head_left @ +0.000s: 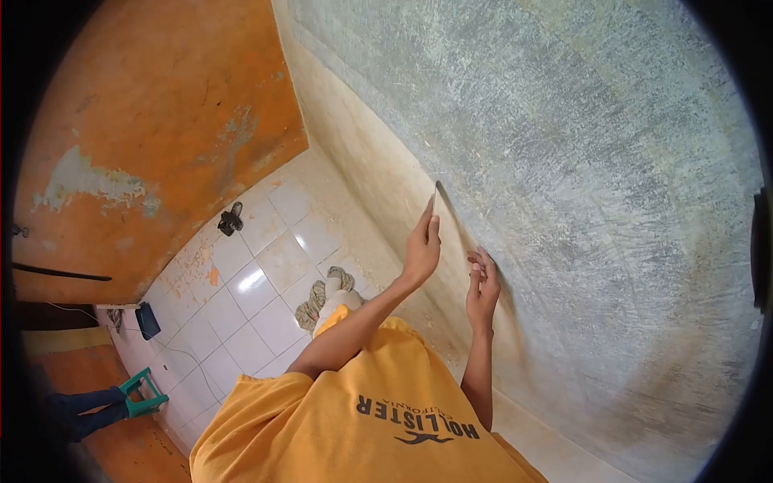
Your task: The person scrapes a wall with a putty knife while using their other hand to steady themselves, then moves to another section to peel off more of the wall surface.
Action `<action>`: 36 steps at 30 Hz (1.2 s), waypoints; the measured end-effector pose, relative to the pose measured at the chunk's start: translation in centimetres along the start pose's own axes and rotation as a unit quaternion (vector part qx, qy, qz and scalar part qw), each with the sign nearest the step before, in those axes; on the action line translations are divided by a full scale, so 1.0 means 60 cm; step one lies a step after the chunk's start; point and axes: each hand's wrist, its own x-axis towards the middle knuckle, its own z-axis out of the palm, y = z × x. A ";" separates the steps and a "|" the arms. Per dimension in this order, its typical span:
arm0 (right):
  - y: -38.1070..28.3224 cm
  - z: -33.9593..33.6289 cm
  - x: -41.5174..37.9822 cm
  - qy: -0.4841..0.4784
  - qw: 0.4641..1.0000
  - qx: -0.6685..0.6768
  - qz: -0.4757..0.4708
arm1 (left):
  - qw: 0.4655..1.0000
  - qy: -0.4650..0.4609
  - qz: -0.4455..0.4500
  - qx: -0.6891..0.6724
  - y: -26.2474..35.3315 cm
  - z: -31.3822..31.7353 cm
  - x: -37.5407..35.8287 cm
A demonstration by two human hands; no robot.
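Left hand (pixel 422 249) presses scraper (pixel 436 196) on wall (pixel 564 161); right hand (pixel 483 286) beside.

Wall (pixel 580 161): landmark, right of all else. Scraper blade (pixel 436 196) against it, pinched in left hand (pixel 422 249); right hand (pixel 483 291) just right of that, fingertips on wall. Tiled floor (pixel 266 298) left of wall; dark object (pixel 230 219), stool (pixel 143 393) on floor, well apart from wall.

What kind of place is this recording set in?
Probably a room being refinished: a bare grey scraped plaster wall, a peeling orange painted wall and a dusty white tiled floor. The left hand holds a thin flat blade against the wall.
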 end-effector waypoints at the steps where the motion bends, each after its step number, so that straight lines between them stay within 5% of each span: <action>1: -0.002 -0.002 -0.001 -0.003 1.000 -0.004 0.002 | 1.000 0.007 -0.029 -0.010 0.016 -0.008 0.012; 8: 0.001 -0.011 -0.003 -0.005 1.000 -0.002 -0.005 | 1.000 0.003 0.013 -0.004 0.002 0.005 -0.007; 21: 0.011 -0.012 -0.011 0.003 1.000 0.010 0.016 | 0.997 0.000 -0.038 -0.065 0.026 -0.026 0.036; 26: 0.008 0.000 0.001 0.002 1.000 -0.001 0.005 | 0.999 0.005 0.040 0.002 -0.011 -0.013 0.034; 30: -0.005 0.003 -0.010 0.013 1.000 -0.003 0.012 | 0.998 0.020 -0.046 -0.046 0.048 -0.063 0.100; 36: 0.009 0.015 0.012 -0.008 1.000 -0.010 0.016 | 1.000 -0.020 0.007 -0.013 0.022 -0.031 0.032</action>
